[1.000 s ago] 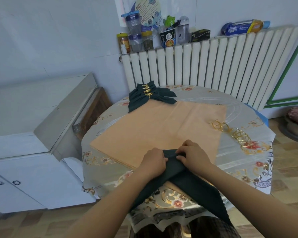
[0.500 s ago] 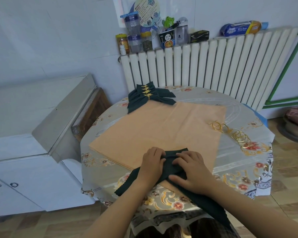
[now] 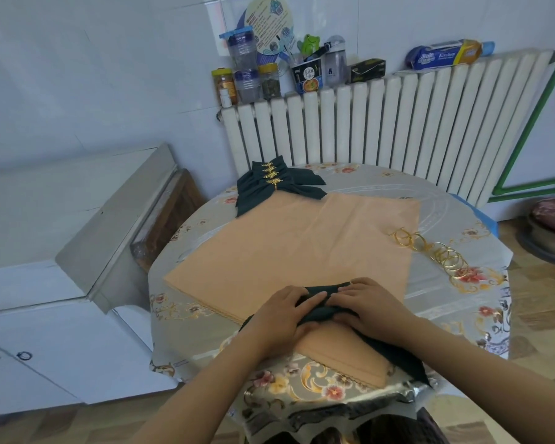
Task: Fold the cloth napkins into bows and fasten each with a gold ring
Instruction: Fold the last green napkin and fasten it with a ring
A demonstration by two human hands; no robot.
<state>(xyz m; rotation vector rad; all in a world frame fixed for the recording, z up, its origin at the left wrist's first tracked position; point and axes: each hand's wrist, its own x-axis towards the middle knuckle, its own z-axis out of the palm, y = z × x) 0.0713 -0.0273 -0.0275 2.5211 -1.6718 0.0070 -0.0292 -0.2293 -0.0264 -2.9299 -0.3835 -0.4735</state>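
A dark green napkin (image 3: 321,304) lies bunched on the near part of the peach cloth (image 3: 302,241). My left hand (image 3: 277,317) grips its left side with curled fingers. My right hand (image 3: 370,304) grips its right side, and a green tail (image 3: 404,360) trails toward the table's near right edge. A glint of gold shows at my right fingertips; I cannot tell if it is a ring. Several loose gold rings (image 3: 430,251) lie at the right. Finished green bows with gold rings (image 3: 274,184) are stacked at the far side.
The round table (image 3: 186,322) has a flowered, shiny cover. A white radiator (image 3: 398,129) stands behind it with jars, bottles and boxes on top. A white cabinet (image 3: 45,283) is at the left. A cushion (image 3: 551,216) lies on the floor at the right.
My hands have drawn the green napkin together into a tighter bunch at its middle. Its left end, which lay spread over the table edge, is now gathered under my left hand.
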